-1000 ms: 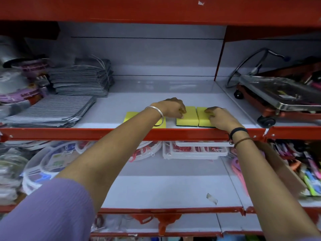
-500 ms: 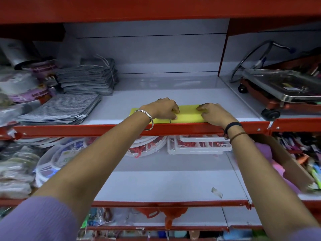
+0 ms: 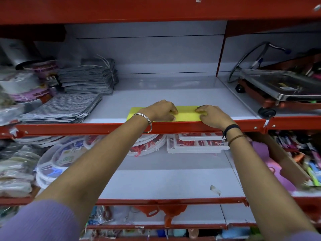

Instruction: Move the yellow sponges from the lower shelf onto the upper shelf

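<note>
Head view: left hand (image 3: 162, 110) and right hand (image 3: 212, 114) partly cover yellow sponges (image 3: 186, 114).

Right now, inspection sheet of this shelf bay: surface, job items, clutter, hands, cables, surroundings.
Surface: white upper shelf with red front lip, bare in the middle and rear.
Job's things: flat yellow rectangular sponges lie in a row at the upper shelf's front edge; the count is hidden by the hands. No sponges seen on the white lower shelf.
Clutter: stacks of grey striped cloths on the left; a red wheeled trolley with a steel top on the right.
Grippers: left hand and right hand press palm-down on the sponges, no closed grip.
Cables: nothing seen.
Surroundings: clear plastic round containers and white trays on the lower shelf.
</note>
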